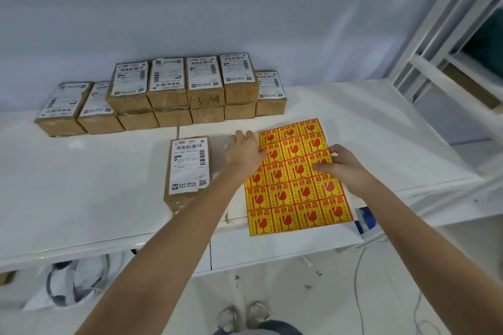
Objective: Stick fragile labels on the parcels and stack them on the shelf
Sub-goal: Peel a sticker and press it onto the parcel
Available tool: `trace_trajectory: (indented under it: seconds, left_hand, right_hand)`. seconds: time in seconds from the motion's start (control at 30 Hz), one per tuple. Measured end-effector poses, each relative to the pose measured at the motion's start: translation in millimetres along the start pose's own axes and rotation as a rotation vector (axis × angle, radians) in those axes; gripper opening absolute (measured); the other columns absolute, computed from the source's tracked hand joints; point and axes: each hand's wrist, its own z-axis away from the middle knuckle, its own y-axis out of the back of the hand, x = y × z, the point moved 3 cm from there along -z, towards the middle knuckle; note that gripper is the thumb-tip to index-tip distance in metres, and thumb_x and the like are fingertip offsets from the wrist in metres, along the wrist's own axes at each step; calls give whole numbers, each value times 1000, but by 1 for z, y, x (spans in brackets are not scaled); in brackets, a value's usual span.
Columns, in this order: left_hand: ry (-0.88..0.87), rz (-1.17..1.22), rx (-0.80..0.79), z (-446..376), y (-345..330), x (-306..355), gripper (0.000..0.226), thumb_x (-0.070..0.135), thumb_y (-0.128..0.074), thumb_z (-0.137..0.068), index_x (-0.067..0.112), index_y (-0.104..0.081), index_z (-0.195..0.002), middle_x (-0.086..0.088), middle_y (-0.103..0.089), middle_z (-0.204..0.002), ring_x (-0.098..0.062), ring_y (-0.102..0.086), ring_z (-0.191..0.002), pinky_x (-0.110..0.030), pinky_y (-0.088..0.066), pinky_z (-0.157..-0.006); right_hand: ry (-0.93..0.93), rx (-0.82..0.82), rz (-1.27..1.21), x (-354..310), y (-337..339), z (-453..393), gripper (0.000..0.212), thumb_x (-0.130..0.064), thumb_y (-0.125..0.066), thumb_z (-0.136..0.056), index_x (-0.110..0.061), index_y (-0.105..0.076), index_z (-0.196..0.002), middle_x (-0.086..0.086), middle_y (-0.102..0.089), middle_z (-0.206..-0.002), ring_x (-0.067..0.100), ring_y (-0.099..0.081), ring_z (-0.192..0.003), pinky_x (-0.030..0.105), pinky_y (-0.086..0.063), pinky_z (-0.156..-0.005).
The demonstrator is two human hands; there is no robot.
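Peeling a fragile sticker off the sheet, parcel waiting right beside us

From the head cam: our left hand [246, 151] lies flat with fingers straight, pinning the top-left of the label sheet [296, 179] to the worktop [81, 185], while our right hand [339, 164] pinches at a sticker near the sheet's right edge. The risk we see is the sticker tearing or curling onto itself if we pull too fast, or the whole sheet lifting if the left hand slips. The next parcel [187, 171] lies just left of the sheet, and the stacked parcels [185, 90] sit along the wall. The stickers read 易碎品 with a red broken-glass icon; one box has "1-3" handwritten on it. The shipping label print is too small to read.
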Motion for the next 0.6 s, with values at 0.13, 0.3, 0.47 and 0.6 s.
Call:
trace_trajectory:
  seconds: [0.13, 0.3, 0.47, 0.6]
  left_hand:
    - [190, 264, -22, -11, 8, -6, 69, 51, -57, -87, 2, -37, -132, -18, -42, -130, -33, -41, -123, -42, -41, -93]
    - [360, 869, -52, -9, 11, -1, 70, 29, -75, -79, 10, -40, -136, -10, -49, -132, -26, -50, -118, -29, -40, -87]
    - [266, 804, -21, -6, 15, 5, 34, 20, -72, -82, 4, -66, -112, -10, -67, -108, -16, -60, -84, -19, -41, -59]
    - [241, 764, -69, -4, 14, 6, 36, 21, -71, -83, 3, -65, -113, -6, -64, -98, -14, -55, -85, -18, -40, -58]
  right_hand:
    - [140, -68, -51, 9, 17, 12, 32, -2, -65, -85, -10, -46, -108, 9, -69, -105, 26, -68, -91, 44, -54, -82]
    - [166, -82, 14, 15, 30, 12, 31, -8, -67, -85, -15, -46, -107, 6, -68, -106, 23, -68, -92, 43, -53, -84]
    - [270, 276, 369, 9, 29, -2, 66, -23, -75, -79, -6, -39, -132, 11, -51, -124, 26, -52, -112, 40, -47, -89]
    - [503, 435, 582, -14, 9, 3, 53, -31, -70, -83, -9, -52, -127, 10, -54, -126, 26, -46, -119, 38, -43, -90]
